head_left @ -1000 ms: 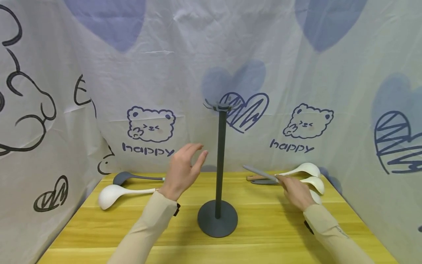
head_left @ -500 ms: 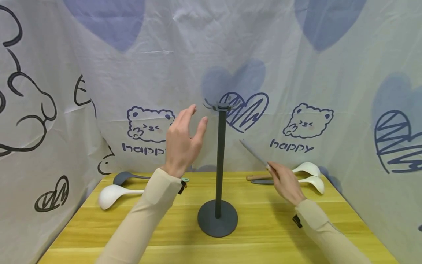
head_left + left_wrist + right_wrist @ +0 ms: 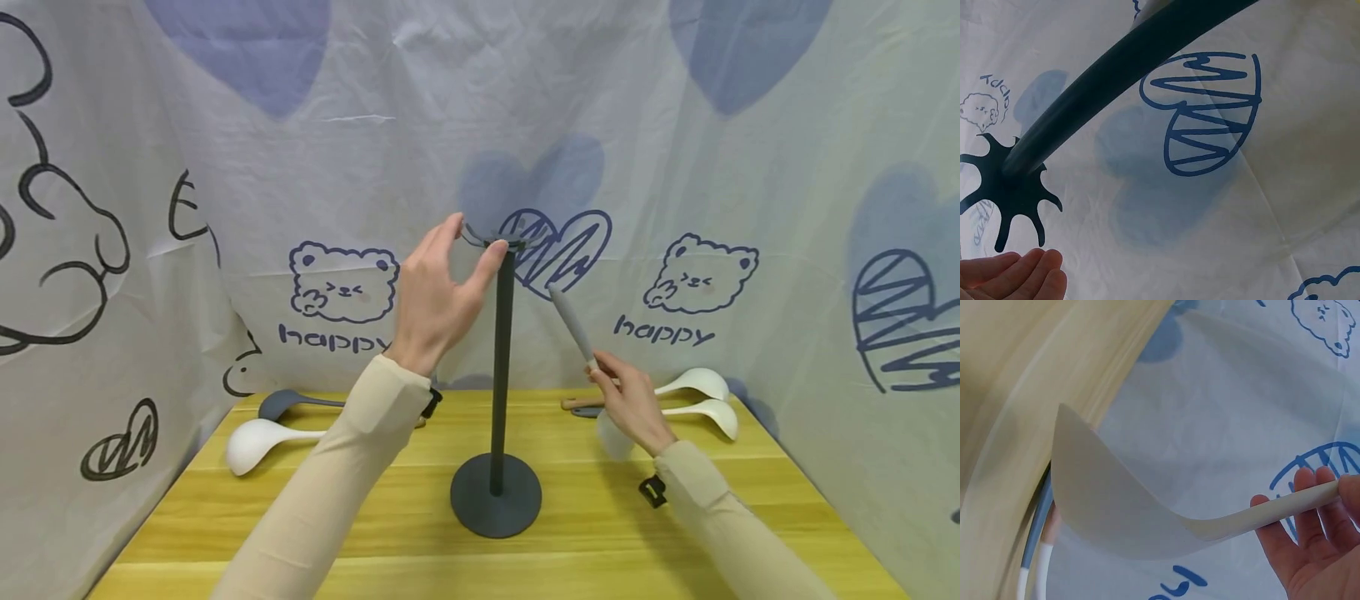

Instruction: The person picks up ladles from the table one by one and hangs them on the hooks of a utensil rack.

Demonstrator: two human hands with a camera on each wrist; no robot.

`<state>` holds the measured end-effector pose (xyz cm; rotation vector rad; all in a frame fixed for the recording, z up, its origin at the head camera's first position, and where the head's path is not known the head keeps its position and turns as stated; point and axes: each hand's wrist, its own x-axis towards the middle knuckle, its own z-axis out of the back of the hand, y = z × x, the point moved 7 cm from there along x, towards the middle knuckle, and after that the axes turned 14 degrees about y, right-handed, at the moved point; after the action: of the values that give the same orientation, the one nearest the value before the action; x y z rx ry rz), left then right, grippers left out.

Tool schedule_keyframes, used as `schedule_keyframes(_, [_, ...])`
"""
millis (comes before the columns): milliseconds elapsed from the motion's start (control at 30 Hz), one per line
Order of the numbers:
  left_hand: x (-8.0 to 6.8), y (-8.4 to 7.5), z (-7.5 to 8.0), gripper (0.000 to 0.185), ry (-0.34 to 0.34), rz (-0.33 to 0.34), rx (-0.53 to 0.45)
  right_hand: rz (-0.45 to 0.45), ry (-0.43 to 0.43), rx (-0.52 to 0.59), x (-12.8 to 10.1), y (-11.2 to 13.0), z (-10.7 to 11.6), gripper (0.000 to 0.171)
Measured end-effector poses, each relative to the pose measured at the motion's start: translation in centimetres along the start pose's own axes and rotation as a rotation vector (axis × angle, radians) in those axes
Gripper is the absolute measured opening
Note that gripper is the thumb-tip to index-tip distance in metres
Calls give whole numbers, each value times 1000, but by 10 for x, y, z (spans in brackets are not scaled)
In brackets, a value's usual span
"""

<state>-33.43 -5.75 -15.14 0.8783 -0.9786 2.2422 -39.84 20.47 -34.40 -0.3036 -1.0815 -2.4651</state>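
A dark grey utensil stand [image 3: 501,367] rises from a round base, with a ring of curved hooks [image 3: 1015,197] at its top. My left hand [image 3: 438,300] is raised beside those hooks, its fingers spread loosely and its thumb in front of the pole top; whether it touches them I cannot tell. My right hand [image 3: 630,400] holds a white ladle [image 3: 1122,512] by the shaft. The ladle's grey handle [image 3: 573,325] points up toward the stand, while its bowl hangs below the hand and looks blurred in the head view.
A dark grey ladle [image 3: 277,406] and a white ladle [image 3: 251,447] lie on the wooden table [image 3: 600,558] at left. Two more white ladles, an upper one [image 3: 701,382] and a lower one [image 3: 720,417], lie at right. A printed cloth [image 3: 427,108] hangs behind.
My left hand has risen from low beside the pole up to the hooks. My right hand has lifted the ladle and moved it left, its handle tilting more steeply upward.
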Motion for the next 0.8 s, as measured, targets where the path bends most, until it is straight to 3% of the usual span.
schedule_keyframes(167, [6, -3, -3, 67, 32, 23, 24, -12, -19, 29, 5, 10, -1, 36])
schedule_keyframes(567, [15, -12, -11, 76, 131, 36, 145, 52, -99, 109, 9, 31, 1, 32])
schedule_keyframes(800, [21, -12, -13, 74, 202, 112, 175, 70, -106, 162, 12, 39, 3, 31])
